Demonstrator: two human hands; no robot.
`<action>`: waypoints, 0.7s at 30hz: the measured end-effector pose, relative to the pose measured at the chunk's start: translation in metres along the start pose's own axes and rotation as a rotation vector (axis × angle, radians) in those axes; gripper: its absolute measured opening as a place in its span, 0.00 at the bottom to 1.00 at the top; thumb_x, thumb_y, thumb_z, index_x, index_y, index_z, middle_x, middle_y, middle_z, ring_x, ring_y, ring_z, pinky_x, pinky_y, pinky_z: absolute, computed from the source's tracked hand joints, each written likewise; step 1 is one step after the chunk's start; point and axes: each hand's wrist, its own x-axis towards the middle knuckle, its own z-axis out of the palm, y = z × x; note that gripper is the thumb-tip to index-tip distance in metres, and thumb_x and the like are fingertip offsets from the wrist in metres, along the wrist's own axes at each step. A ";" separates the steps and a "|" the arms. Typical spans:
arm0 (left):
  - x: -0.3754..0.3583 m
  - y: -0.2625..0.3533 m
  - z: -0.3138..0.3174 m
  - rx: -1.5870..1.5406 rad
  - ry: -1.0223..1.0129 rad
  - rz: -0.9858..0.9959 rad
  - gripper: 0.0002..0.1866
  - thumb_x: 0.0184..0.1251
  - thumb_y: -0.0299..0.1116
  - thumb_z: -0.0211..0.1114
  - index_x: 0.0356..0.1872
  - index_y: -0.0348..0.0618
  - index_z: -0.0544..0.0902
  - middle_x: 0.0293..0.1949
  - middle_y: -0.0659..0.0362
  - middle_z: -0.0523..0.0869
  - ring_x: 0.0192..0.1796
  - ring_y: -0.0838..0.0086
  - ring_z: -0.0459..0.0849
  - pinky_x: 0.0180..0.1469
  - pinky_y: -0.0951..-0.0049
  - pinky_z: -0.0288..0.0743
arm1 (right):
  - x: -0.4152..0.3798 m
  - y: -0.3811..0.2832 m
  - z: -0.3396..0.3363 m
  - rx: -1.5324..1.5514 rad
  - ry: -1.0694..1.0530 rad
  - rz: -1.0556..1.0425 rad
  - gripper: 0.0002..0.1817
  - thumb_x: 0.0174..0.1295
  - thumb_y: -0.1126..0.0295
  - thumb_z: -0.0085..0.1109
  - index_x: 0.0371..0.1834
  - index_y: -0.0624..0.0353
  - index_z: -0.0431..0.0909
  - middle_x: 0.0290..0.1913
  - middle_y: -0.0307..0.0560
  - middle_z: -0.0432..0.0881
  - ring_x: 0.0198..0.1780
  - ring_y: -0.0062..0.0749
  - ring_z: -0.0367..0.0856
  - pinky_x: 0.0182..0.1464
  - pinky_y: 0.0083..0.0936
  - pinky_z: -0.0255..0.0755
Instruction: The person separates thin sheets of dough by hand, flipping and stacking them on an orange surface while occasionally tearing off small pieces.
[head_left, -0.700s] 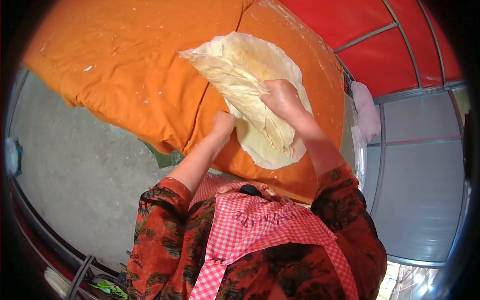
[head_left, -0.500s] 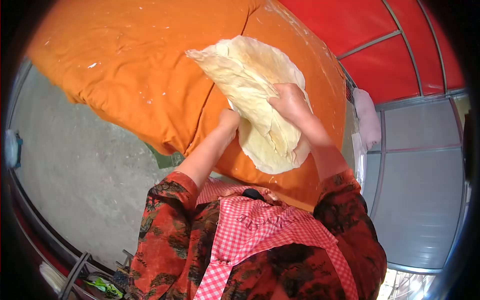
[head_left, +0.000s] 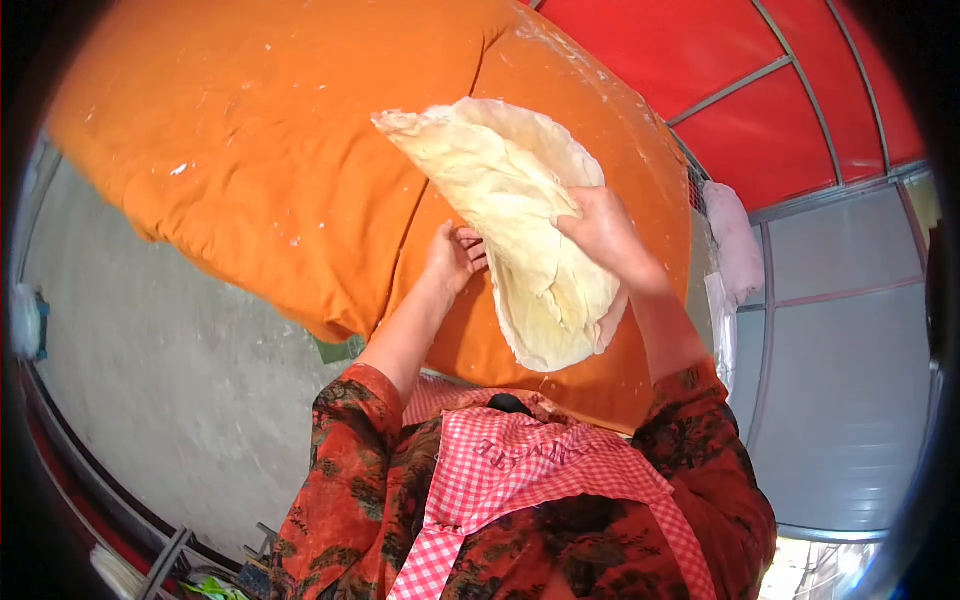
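Observation:
A large, thin, pale flatbread (head_left: pixel 520 215), folded over on itself, is tilted above the orange cloth (head_left: pixel 300 150). My right hand (head_left: pixel 603 232) grips it at the right side, thumb on the upper face. Beside its left edge, my left hand (head_left: pixel 456 258) has its fingers apart and curved, with the fingertips close to the bread; whether they touch it is unclear. The cloth has small white flecks on it.
Grey concrete floor (head_left: pixel 170 350) lies to the left. Red panels (head_left: pixel 740 110) and grey metal panels (head_left: pixel 840 400) stand on the right, with a pale pink bundle (head_left: pixel 733 240) beside the cloth. Metal bars and a green item are at the bottom left.
My left hand has let go of the bread's left edge and opened. The flatbread and my right hand sit slightly lower in view, and the fold hangs more closed.

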 end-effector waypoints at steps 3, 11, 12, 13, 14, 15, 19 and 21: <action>0.012 0.010 0.021 -0.082 0.037 -0.043 0.28 0.76 0.55 0.35 0.49 0.41 0.74 0.48 0.48 0.82 0.50 0.54 0.81 0.55 0.51 0.73 | -0.014 -0.009 -0.007 -0.032 0.030 -0.064 0.13 0.53 0.70 0.62 0.40 0.64 0.83 0.29 0.61 0.83 0.33 0.45 0.85 0.38 0.36 0.75; 0.059 0.015 0.049 -0.142 0.047 -0.069 0.27 0.75 0.55 0.38 0.53 0.43 0.74 0.52 0.47 0.79 0.53 0.53 0.79 0.57 0.49 0.72 | -0.042 -0.021 0.026 -0.042 -0.263 -0.031 0.19 0.55 0.61 0.62 0.47 0.59 0.80 0.34 0.61 0.81 0.38 0.54 0.82 0.40 0.39 0.75; 0.056 0.014 0.043 -0.113 0.058 -0.059 0.27 0.75 0.55 0.38 0.53 0.43 0.74 0.52 0.47 0.79 0.53 0.53 0.78 0.57 0.49 0.72 | -0.042 -0.029 0.019 0.054 -0.404 0.000 0.20 0.56 0.59 0.62 0.48 0.59 0.79 0.37 0.61 0.82 0.40 0.54 0.82 0.42 0.37 0.75; 0.054 0.015 0.040 -0.099 0.066 -0.057 0.27 0.75 0.55 0.38 0.54 0.43 0.73 0.53 0.47 0.79 0.54 0.52 0.78 0.57 0.49 0.71 | -0.046 -0.021 0.024 0.018 -0.412 -0.049 0.22 0.59 0.55 0.62 0.49 0.59 0.79 0.43 0.58 0.83 0.46 0.50 0.82 0.49 0.34 0.75; 0.052 0.014 0.035 -0.085 0.081 -0.057 0.27 0.75 0.55 0.38 0.54 0.43 0.73 0.53 0.47 0.78 0.54 0.52 0.78 0.57 0.49 0.71 | -0.045 -0.009 0.031 0.208 -0.310 -0.050 0.23 0.59 0.52 0.62 0.48 0.60 0.80 0.41 0.57 0.84 0.46 0.49 0.82 0.49 0.35 0.74; 0.053 0.015 0.034 -0.060 0.083 -0.049 0.27 0.75 0.55 0.39 0.54 0.43 0.73 0.53 0.47 0.78 0.54 0.52 0.77 0.57 0.49 0.71 | -0.036 0.009 0.036 0.389 -0.186 -0.065 0.24 0.59 0.49 0.61 0.47 0.60 0.80 0.40 0.55 0.84 0.46 0.48 0.82 0.50 0.35 0.74; 0.041 0.011 0.021 0.052 0.118 -0.011 0.27 0.75 0.55 0.39 0.55 0.44 0.73 0.55 0.46 0.77 0.56 0.52 0.76 0.58 0.48 0.71 | 0.028 0.062 0.063 0.141 0.291 0.048 0.32 0.62 0.42 0.52 0.60 0.55 0.71 0.61 0.52 0.70 0.66 0.46 0.66 0.64 0.47 0.57; 0.027 0.013 0.010 0.102 0.151 0.006 0.26 0.75 0.55 0.40 0.56 0.44 0.73 0.55 0.46 0.76 0.57 0.52 0.75 0.58 0.48 0.70 | 0.041 0.080 0.095 -0.108 0.257 0.123 0.36 0.64 0.40 0.48 0.67 0.52 0.63 0.70 0.51 0.59 0.73 0.47 0.53 0.68 0.53 0.48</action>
